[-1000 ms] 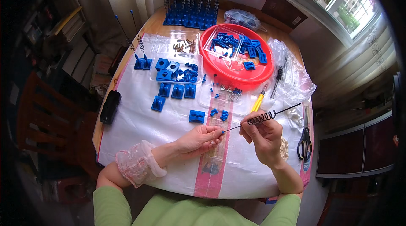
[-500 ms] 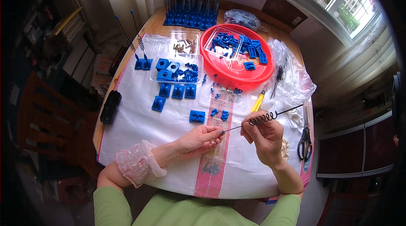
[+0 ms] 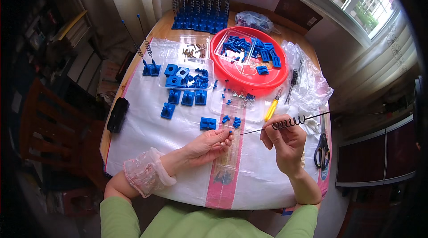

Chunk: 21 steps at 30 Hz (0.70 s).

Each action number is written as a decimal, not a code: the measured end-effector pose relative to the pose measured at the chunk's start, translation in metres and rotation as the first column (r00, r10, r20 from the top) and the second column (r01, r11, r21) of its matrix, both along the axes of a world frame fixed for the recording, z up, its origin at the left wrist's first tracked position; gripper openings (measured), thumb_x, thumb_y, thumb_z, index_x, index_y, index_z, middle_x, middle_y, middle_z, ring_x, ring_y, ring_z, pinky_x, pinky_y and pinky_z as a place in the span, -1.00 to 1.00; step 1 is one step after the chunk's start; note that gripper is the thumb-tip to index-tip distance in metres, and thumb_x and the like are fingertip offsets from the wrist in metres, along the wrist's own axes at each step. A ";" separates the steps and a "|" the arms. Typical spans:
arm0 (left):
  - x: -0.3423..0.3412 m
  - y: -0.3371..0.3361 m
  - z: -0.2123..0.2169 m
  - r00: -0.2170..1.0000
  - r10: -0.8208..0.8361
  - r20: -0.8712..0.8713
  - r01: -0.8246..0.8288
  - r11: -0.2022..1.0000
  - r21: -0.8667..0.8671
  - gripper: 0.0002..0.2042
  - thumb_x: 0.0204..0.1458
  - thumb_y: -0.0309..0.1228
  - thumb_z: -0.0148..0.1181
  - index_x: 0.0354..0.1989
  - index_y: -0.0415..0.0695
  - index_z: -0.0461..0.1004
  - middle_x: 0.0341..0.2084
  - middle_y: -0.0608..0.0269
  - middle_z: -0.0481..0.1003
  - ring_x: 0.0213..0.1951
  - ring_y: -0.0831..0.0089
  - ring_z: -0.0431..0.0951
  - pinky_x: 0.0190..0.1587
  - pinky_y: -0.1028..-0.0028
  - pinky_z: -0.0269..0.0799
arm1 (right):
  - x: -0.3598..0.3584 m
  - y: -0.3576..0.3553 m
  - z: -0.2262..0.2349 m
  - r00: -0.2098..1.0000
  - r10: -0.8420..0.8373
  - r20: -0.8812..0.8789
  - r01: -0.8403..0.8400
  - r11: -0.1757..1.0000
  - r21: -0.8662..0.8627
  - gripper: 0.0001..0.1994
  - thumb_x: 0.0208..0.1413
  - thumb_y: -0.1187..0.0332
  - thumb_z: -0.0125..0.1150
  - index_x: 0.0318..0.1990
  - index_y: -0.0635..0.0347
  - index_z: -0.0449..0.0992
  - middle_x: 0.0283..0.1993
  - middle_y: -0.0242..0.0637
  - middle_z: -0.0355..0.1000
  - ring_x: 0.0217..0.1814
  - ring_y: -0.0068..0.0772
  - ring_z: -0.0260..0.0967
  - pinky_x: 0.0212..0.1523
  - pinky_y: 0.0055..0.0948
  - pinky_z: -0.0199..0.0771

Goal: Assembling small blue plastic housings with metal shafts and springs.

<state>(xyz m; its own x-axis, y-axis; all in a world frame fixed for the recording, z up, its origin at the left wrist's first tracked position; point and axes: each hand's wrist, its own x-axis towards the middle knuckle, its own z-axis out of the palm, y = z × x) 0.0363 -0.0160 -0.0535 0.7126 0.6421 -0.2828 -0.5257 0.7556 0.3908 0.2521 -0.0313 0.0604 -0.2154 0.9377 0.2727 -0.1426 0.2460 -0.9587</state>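
Note:
In my right hand (image 3: pixel 289 142) is a black spring wire (image 3: pixel 290 123), pinched between thumb and fingers. Its coil lies above the fingers, one straight end reaches left and the other right. My left hand (image 3: pixel 207 146) pinches a small blue bead (image 3: pixel 231 132) between thumb and fingertips. A short gap separates the bead from the wire's left tip. Just beyond my left hand are a blue clip base (image 3: pixel 207 123) and several small blue pieces (image 3: pixel 236 123).
A red basin (image 3: pixel 278 82) of blue parts stands behind clear trays (image 3: pixel 208 72). A yellow-handled screwdriver (image 3: pixel 271 109) and black scissors (image 3: pixel 322 152) lie at right, a black case (image 3: pixel 118 115) at left. Finished-looking blue bases with springs (image 3: pixel 200 23) crowd the back.
My right hand has shifted right with the spring wire, and the wire's left tip has come away from the blue bead. My left hand has drawn back slightly left, still pinching the bead.

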 end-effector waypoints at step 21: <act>0.001 -0.001 -0.002 0.999 -0.017 0.048 0.018 0.999 -0.039 -0.78 0.32 -0.26 0.04 -0.10 -0.18 0.41 -0.28 0.39 0.42 -0.30 0.72 0.41 -0.21 0.72 0.42 | -0.013 0.008 -0.022 1.000 0.017 0.000 -0.017 1.000 -0.016 -0.89 0.30 0.48 0.14 -0.14 0.37 0.50 -0.41 -0.32 0.48 -0.48 -0.67 0.31 -0.48 -0.64 0.28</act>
